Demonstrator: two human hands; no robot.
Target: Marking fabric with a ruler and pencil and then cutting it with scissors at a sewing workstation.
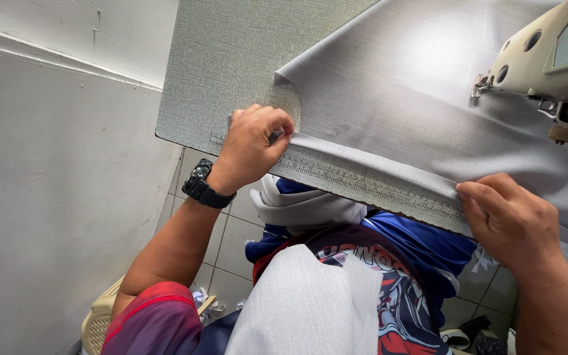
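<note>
Grey cloth [310, 309] is seen draped over the lap, nearest the lens, and the same fabric [415, 98] is spread across the worktop [225, 66]. Its folded hem [369, 171] is stretched along the worktop's front edge, running left to right between both hands. It is pinched closed by the left hand [251, 144] and the right hand [511, 220], with the sewing machine [553, 59] nearer the right

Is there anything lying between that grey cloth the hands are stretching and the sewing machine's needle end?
Nothing visible. The left hand and right hand pinch the grey cloth along the table edge; only smooth cloth lies up to the sewing machine.
</note>
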